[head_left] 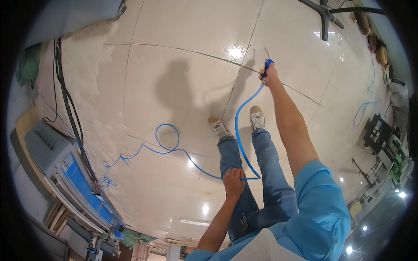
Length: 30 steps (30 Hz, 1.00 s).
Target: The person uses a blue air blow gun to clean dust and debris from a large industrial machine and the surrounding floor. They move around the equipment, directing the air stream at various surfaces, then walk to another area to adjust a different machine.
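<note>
A cream tiled floor [191,61] is stretching across the room, its dark joints crossing and its gloss catching the ceiling lights, while a grey-and-blue machine [82,176] is standing along the left side with black cables [65,93] running beside it. Far off to the right, machinery with green parts [394,150] is lining the edge, and a dark star-shaped stand base [324,19] is resting on the tiles ahead. The person is standing with both feet on the floor, and the right-hand grip [270,76] is closing firmly round a blue air blow gun [268,63], holding it out at arm's length, above the tiles and beyond the right shoe [257,116]. The left-hand grip [234,180] is curling over a blue air hose [238,130] in front of the left leg; its palm is staying out of my sight. The blow gun's long axis is running away from the body, roughly in line with the right forearm, and its thin metal nozzle [266,52] is pointing forward, leaning slightly left. From its rear end the hose is sweeping back toward the legs, bending sharply, passing under the left fingers, then looping leftward over the floor.
</note>
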{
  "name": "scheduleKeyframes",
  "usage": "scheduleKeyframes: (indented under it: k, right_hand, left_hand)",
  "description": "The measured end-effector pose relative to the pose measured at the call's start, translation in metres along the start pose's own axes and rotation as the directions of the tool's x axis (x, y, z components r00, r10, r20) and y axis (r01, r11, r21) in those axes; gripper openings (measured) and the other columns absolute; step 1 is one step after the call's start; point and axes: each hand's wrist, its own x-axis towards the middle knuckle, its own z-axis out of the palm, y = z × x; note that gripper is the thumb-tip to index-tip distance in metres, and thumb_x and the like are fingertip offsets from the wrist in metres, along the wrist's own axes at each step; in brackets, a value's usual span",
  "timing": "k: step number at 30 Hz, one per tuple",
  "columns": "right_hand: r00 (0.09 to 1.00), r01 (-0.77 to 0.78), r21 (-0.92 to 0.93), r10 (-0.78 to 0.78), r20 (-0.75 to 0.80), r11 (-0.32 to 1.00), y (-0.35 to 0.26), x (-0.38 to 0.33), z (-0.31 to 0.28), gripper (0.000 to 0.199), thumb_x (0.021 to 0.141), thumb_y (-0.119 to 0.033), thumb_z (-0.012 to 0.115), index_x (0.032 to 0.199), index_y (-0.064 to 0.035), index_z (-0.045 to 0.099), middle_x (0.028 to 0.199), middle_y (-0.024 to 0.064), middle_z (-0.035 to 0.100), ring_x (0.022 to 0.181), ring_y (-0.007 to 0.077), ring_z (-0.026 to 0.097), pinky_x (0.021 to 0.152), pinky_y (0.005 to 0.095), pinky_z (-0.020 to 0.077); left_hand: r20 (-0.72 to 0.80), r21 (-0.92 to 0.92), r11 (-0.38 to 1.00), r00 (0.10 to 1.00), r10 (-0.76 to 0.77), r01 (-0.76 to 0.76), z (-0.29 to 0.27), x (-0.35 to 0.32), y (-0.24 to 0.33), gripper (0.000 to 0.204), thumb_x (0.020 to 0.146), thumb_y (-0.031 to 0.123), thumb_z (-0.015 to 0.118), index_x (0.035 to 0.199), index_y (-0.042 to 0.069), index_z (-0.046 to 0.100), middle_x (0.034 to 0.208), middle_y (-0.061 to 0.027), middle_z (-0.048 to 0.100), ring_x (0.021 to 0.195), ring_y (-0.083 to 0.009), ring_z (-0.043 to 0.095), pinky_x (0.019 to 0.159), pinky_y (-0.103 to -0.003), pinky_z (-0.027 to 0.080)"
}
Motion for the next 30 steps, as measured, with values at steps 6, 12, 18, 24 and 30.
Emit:
scheduleKeyframes:
  k: [6,12,18,24,30]
  right_hand:
    - [0.995,0.039,-0.584,0.020,0.095,0.811,-0.005,0.019,-0.105,0.057,0.102,-0.061,0.042,0.077,-0.0108,0.051,0.052,0.0061,0.051,0.041,0.0198,0.049,0.037,0.0356,0.0399]
    - [0.985,0.042,-0.055,-0.032,0.170,0.998,-0.093,0.099,-0.042,0.052,0.102,-0.060,0.044,0.086,-0.0109,0.053,0.056,0.0037,0.050,0.044,0.0183,0.049,0.041,0.0345,0.0411]
    - [0.926,0.078,-0.271,0.030,0.376,0.959,-0.178,0.162,0.101,0.046,0.102,-0.056,0.049,0.088,-0.0122,0.053,0.057,0.0006,0.050,0.045,0.0129,0.047,0.040,0.0309,0.0385]
    - [0.894,0.262,-0.816,0.187,0.406,0.516,-0.228,0.179,0.163,0.045,0.101,-0.054,0.051,0.084,-0.0121,0.053,0.056,-0.0010,0.049,0.043,0.0101,0.046,0.039,0.0274,0.0355]
    - [0.940,0.074,-0.402,0.070,0.333,0.913,-0.249,0.214,0.178,0.049,0.099,-0.058,0.052,0.080,-0.0127,0.052,0.057,-0.0007,0.049,0.043,0.0103,0.046,0.041,0.0284,0.0384]
  left_hand:
    - [0.060,-0.043,0.999,0.998,-0.023,0.025,-0.063,0.058,-0.032,0.016,0.094,0.020,0.060,0.101,0.006,0.065,0.102,-0.0121,0.066,0.100,-0.0339,0.061,0.091,-0.045,0.044]
    - [0.074,-0.156,0.988,0.997,0.006,0.005,-0.099,0.151,0.029,0.024,0.094,0.017,0.062,0.112,0.003,0.066,0.109,-0.0155,0.066,0.103,-0.0367,0.062,0.090,-0.044,0.049]
    - [0.289,-0.333,0.943,0.951,0.112,-0.010,-0.090,0.257,0.157,0.036,0.088,0.016,0.070,0.123,0.015,0.066,0.116,-0.0098,0.063,0.094,-0.0301,0.064,0.076,-0.041,0.054]
    - [0.195,-0.212,0.972,0.970,0.144,-0.101,-0.084,0.330,0.246,0.026,0.081,0.017,0.075,0.107,0.017,0.072,0.110,-0.0047,0.063,0.085,-0.0256,0.063,0.072,-0.036,0.053]
    - [0.150,-0.182,0.981,0.984,0.094,-0.066,-0.082,0.355,0.297,0.009,0.083,0.017,0.074,0.089,0.014,0.069,0.098,-0.0010,0.063,0.080,-0.0243,0.059,0.070,-0.035,0.048]
